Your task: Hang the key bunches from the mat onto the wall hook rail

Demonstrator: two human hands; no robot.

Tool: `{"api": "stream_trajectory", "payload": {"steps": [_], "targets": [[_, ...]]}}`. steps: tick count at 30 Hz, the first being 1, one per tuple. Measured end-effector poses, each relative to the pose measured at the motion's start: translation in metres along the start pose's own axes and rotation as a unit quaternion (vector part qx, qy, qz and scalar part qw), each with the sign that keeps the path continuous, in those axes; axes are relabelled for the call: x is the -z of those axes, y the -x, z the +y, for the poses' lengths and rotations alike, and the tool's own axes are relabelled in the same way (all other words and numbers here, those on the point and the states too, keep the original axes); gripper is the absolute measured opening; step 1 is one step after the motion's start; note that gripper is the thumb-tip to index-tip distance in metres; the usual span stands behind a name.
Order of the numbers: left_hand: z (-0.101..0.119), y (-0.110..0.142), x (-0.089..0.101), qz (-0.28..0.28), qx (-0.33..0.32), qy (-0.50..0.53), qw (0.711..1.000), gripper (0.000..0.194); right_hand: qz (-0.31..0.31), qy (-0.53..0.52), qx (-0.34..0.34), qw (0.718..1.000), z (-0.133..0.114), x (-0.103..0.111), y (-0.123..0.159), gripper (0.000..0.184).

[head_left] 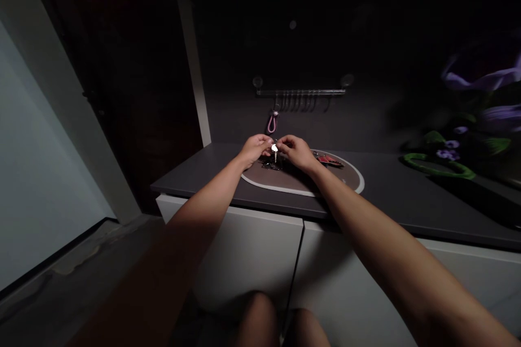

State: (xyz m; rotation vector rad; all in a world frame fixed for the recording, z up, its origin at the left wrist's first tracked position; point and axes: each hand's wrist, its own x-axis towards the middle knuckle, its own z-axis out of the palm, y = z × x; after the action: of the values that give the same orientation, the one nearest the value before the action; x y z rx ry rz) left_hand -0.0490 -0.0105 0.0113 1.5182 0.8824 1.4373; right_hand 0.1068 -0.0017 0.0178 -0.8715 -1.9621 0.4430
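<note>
Over an oval brown mat (277,183) with a white rim, my two hands meet. Shiny metal keys (274,148) hang between them, one pointing down. My left hand (256,149) pinches the keys from the left, thumb and fingers together. From the right, my right hand (296,150) is also closed in a pinch at the same keys; its fingertips partly hide what it grips. Below the fingers, small dark items (271,165) lie on the mat, too dim to name. A red patterned item (329,160) rests right of my right hand.
A clear rail (301,92) with several hooks is fixed to the dark wall, and a pink loop strap (272,122) hangs from it. Purple flowers (450,146) and a green ring-shaped item (437,166) stand on the dark countertop (385,190) at right. White cabinet doors (260,244) are below.
</note>
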Motion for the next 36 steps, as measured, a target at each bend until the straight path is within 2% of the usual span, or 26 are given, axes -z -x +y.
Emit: {"api": "stream_trajectory", "payload": {"steps": [12, 18, 22, 25, 30, 36], "targets": [[-0.003, -0.002, -0.001, -0.009, -0.024, -0.016, 1.000, 0.017, 0.011, -0.112, -0.026, 0.993, 0.007, -0.002, -0.001, 0.021], [-0.010, -0.003, -0.004, 0.030, -0.060, -0.135, 0.989, 0.009, 0.054, -0.157, -0.058, 0.984, 0.008, -0.001, 0.000, 0.027], [-0.016, -0.004, -0.002, 0.064, -0.088, -0.218, 0.970, 0.013, 0.097, -0.232, -0.099, 0.963, 0.005, 0.001, -0.003, 0.029], [-0.019, -0.006, 0.000, 0.082, -0.090, -0.274, 0.954, 0.014, 0.132, -0.266, -0.127, 0.946, 0.000, 0.005, -0.014, 0.027], [-0.019, -0.005, 0.001, 0.093, -0.084, -0.333, 0.934, 0.015, 0.176, -0.301, -0.137, 0.927, -0.009, 0.013, -0.045, 0.022], [-0.015, -0.004, 0.000, 0.114, -0.078, -0.373, 0.917, 0.020, 0.249, -0.286, -0.168, 0.910, -0.010, 0.012, -0.088, 0.012]]}}
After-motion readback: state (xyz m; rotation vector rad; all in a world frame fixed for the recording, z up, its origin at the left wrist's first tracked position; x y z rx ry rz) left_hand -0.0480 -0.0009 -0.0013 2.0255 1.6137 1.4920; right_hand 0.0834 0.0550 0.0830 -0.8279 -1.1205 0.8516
